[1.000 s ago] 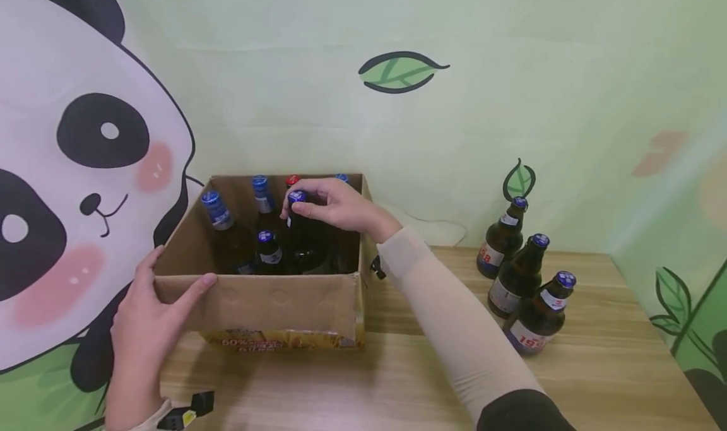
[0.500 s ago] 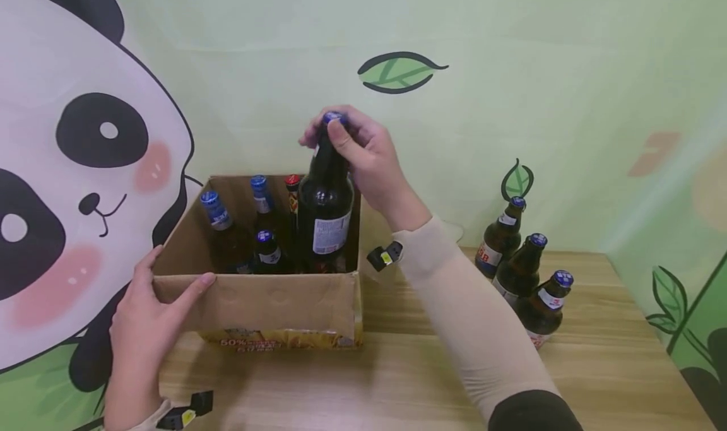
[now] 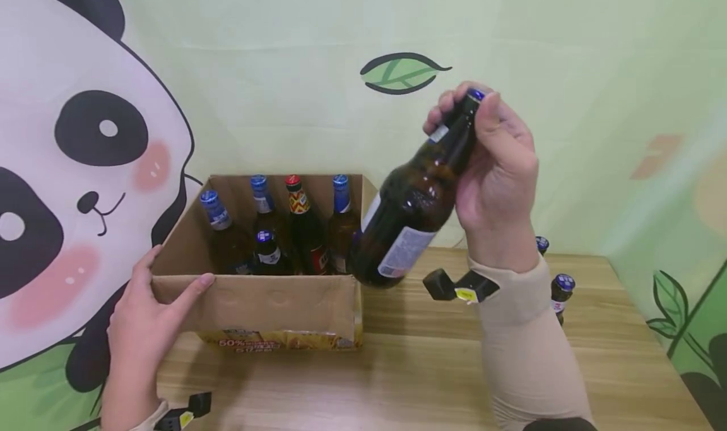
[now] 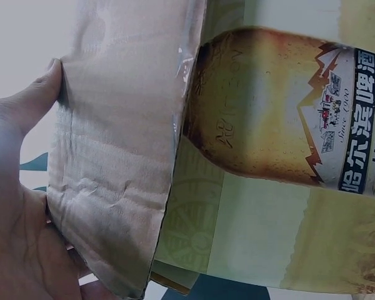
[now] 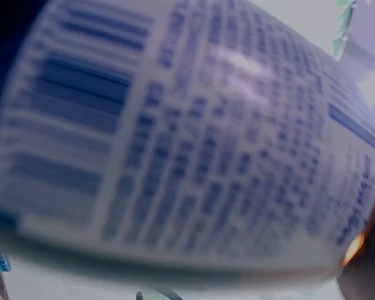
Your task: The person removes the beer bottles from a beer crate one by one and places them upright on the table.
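Observation:
My right hand (image 3: 505, 166) grips a dark brown beer bottle (image 3: 417, 197) by its neck, just under the blue cap. The bottle hangs tilted, its base down to the left beside the box's right front corner. Its printed white label (image 5: 225, 144) fills the right wrist view. My left hand (image 3: 144, 320) holds the front left corner of an open cardboard box (image 3: 267, 301), thumb (image 4: 40, 94) against the edge of the folded flap (image 4: 119, 144). Inside the box stand several capped bottles, among them a red-capped bottle (image 3: 298, 200) and a short blue-capped bottle (image 3: 267, 251).
Behind my right forearm, blue-capped bottles (image 3: 562, 284) on the wooden table (image 3: 409, 380) are partly hidden. A pale green wall with a panda picture (image 3: 96, 166) rises behind and to the left. Small black cameras sit at both wrists.
My right hand has lifted the beer bottle out of the box and carried it right, tilting it. The red-capped bottle and another blue-capped one now show in the box. My left hand has stayed put.

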### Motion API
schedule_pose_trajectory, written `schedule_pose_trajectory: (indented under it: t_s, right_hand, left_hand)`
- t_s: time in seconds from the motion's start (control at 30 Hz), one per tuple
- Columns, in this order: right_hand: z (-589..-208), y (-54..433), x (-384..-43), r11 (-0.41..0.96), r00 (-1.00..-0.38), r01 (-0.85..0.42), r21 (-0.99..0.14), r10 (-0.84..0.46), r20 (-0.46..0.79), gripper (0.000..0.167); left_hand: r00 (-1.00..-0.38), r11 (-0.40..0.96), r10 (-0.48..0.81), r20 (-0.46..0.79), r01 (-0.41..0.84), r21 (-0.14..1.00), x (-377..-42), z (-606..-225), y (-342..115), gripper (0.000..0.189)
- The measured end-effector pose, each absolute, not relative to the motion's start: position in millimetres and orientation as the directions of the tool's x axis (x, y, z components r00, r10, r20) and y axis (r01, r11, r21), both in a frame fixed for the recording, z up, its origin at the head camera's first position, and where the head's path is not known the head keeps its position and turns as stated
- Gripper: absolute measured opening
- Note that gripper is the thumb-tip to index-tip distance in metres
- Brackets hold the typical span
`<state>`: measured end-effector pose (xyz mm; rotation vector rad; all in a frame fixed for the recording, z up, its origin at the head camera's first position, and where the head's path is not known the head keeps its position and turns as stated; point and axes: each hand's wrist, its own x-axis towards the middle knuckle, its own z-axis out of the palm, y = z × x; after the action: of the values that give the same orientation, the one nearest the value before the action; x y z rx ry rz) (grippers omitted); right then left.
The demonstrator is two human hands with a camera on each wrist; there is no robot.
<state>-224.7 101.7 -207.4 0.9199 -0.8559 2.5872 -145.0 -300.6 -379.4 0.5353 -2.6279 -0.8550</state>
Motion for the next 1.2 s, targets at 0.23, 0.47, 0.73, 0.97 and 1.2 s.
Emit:
schedule_pose_trajectory:
  t_s: [0.23, 0.47, 0.73, 0.97, 1.2]
  right_hand:
    - [-245.5, 129.2, -193.4, -0.721, -0.763, -0.480, -0.500, 0.062, 0.643, 0.027]
    - [-271.0, 139.1, -178.8, -0.577, -0.684, -0.629, -0.520, 0.094, 0.723, 0.025]
    - [-318.0, 151.8, -167.4, -0.520, -0.682, -0.640, -0.566, 0.046, 0.730, 0.017]
    - [-359.3, 169.9, -159.6, -0.416, -0.723, -0.645, -0.641, 0.063, 0.688, 0.015]
    - [-402.0, 197.5, -134.4, -0.331, -0.813, -0.576, -0.748, 0.136, 0.566, 0.017]
  left_hand:
    - [-0.887, 0.759, -0.427, 0.177, -0.245, 0.604, -147.5, -376.1, -300.5, 0.107]
    - [-0.887, 0.757, -0.421, 0.190, -0.228, 0.612, -151.4, -375.2, -298.7, 0.106]
    - [-0.886, 0.766, -0.425, 0.184, -0.243, 0.596, -149.5, -374.8, -300.3, 0.109]
    - [-0.859, 0.760, -0.469, 0.204, -0.276, 0.588, -149.2, -378.9, -300.1, 0.108]
    - [-0.825, 0.762, -0.498, 0.266, -0.271, 0.588, -147.4, -383.7, -297.7, 0.105]
